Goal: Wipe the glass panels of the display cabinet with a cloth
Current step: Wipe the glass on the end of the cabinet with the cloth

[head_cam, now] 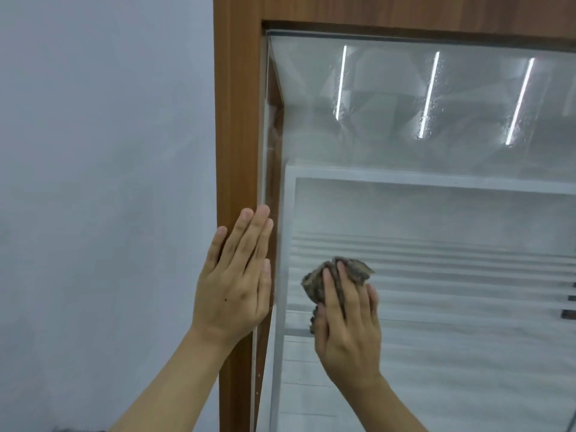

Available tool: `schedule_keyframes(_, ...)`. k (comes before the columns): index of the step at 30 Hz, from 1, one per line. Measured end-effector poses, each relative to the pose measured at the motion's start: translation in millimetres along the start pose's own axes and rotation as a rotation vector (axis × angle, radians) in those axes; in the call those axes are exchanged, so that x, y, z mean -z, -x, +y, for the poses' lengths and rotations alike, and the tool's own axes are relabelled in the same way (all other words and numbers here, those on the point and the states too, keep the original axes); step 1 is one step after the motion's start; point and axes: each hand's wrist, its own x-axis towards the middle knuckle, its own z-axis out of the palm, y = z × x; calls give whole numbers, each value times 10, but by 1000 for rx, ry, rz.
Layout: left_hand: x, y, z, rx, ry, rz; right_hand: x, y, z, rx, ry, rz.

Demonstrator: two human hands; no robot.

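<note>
The glass panel [436,213] of the display cabinet fills the right of the head view, set in a brown wooden frame [237,135]. It looks hazy and reflects three bright light strips near the top. My right hand [346,325] presses a crumpled grey-brown cloth [330,275] against the glass near its left edge, fingers bent over the cloth. My left hand [237,282] lies flat, fingers straight, on the wooden upright, with its fingertips reaching the edge of the glass.
A plain grey-white wall [103,198] stands left of the cabinet. Behind the glass are white shelves [436,182] and horizontal slats. The frame's top rail [405,14] runs across the top.
</note>
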Motion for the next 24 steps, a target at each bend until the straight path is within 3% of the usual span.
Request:
schedule_keyframes(7, -5, 22, -140, 29, 86, 58, 32, -1479, -146, -192, -96, 223)
schedule_keyframes(14, -14, 43, -149, 44, 66, 90, -68, -302, -303, 96, -15, -73)
schedule_keyframes(20, -23, 60, -164, 61, 55, 70, 25, -1694, -241, -150, -82, 163)
schedule_keyframes(24, -13, 49, -165, 57, 81, 85, -49, -1244, -351, 40, -74, 24)
